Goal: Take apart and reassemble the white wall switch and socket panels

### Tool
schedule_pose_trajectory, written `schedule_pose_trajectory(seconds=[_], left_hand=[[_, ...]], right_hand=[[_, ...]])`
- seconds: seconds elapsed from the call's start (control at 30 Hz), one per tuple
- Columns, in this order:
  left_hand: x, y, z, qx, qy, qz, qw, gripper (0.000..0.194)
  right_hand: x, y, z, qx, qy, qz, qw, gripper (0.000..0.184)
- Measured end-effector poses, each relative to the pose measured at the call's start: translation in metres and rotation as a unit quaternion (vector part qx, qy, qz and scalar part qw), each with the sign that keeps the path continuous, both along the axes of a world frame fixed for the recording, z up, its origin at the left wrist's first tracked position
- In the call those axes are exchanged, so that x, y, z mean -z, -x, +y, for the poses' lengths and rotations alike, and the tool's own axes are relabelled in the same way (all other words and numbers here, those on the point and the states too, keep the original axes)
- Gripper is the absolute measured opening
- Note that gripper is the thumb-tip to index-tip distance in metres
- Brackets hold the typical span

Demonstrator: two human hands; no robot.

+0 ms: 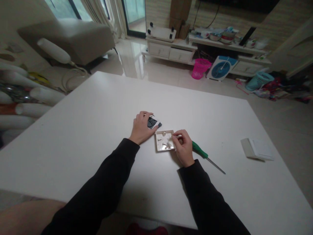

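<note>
My left hand [142, 128] is closed on a wall socket panel [152, 122], white with a black back facing up, at the far left of the box. Just below it, a shallow white square mounting box [158, 149] lies open side up on the table. Small pieces that look like screws [165, 144] rest inside. At the box's right wall, my right hand [183, 147] has thumb and forefinger pinched together over the rim; whatever is between them is too small to make out. Beside that hand lies a green-handled screwdriver [200, 150], its shaft pointing to the lower right.
A white cover plate [261, 149] lies near the right edge of the white table [117, 104]. Beyond the table stand a pink basket [200, 68], a blue and white fan [221, 68] and a low cabinet [160, 49]. White wrapped rolls [34, 110] crowd the left side.
</note>
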State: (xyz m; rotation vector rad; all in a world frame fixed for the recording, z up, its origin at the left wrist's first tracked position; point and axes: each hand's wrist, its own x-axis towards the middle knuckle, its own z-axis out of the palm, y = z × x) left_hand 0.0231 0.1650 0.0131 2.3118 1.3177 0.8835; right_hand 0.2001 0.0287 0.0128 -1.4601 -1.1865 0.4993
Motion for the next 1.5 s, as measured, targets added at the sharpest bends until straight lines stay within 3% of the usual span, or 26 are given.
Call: schedule_pose_trajectory(seconds=[0.3,0.47,0.63,0.77,0.97,1.2,1.3,1.4,1.5], left_hand=[[0.001,0.003,0.002,0.034,0.009,-0.01,0.999,0.048],[0.003,0.005,0.009,0.03,0.03,-0.119,0.992,0.022],[0.008,0.011,0.022,-0.05,0.082,-0.265,0.959,0.017],[0.01,0.02,0.033,-0.124,0.108,-0.329,0.93,0.031],[0.013,0.037,0.046,-0.192,0.017,-0.17,0.966,0.031],[0.015,0.037,0.044,-0.222,0.058,-0.009,0.973,0.037],[0.01,0.033,0.038,-0.238,0.064,0.015,0.969,0.037],[0.002,0.024,0.028,-0.199,0.004,-0.029,0.979,0.029],[-0.005,0.013,0.014,-0.087,-0.089,-0.105,0.987,0.02]], right_hand=[[-0.001,0.0,0.0,0.001,-0.005,-0.007,1.0,0.004],[-0.001,0.0,0.0,0.001,-0.002,-0.001,1.0,0.005],[0.0,0.0,0.0,0.003,0.0,-0.003,1.0,0.005],[0.0,0.0,0.0,0.002,0.002,-0.013,1.0,0.006],[0.001,0.0,0.0,0.007,0.001,-0.016,1.0,0.005],[0.001,-0.001,0.0,0.009,0.007,-0.019,1.0,0.004],[0.0,0.0,0.001,0.017,0.014,-0.03,0.999,0.005],[0.0,0.0,0.002,0.041,0.031,-0.049,0.998,0.01],[0.001,0.0,0.002,0.057,0.068,-0.067,0.994,0.012]])
